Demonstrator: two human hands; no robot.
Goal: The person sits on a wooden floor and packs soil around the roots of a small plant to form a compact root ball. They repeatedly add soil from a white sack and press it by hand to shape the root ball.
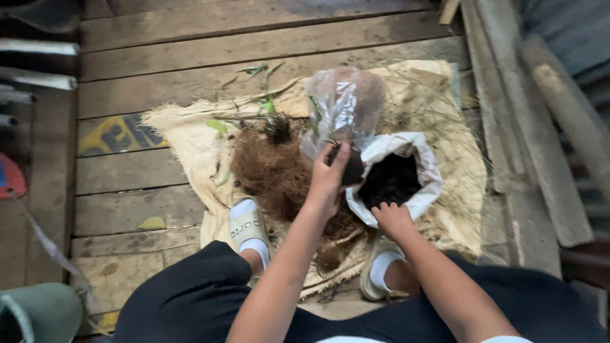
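Note:
My left hand (328, 174) grips a dark clump of soil (351, 169) together with the lower edge of a clear plastic bag (346, 105), held above a pile of brown coconut fibre (273, 171). My right hand (392, 218) reaches into the open mouth of a white sack (413, 149) filled with black soil (389, 181); its fingers are partly hidden inside. A small green plant (270, 117) lies at the far side of the fibre pile.
Everything rests on a tan burlap sheet (190, 136) spread over a wooden plank floor (190, 44). My feet in pale sandals (246, 225) stand on the sheet's near edge. Timber boards (540, 127) lie at the right, metal pipes (38, 79) at the left.

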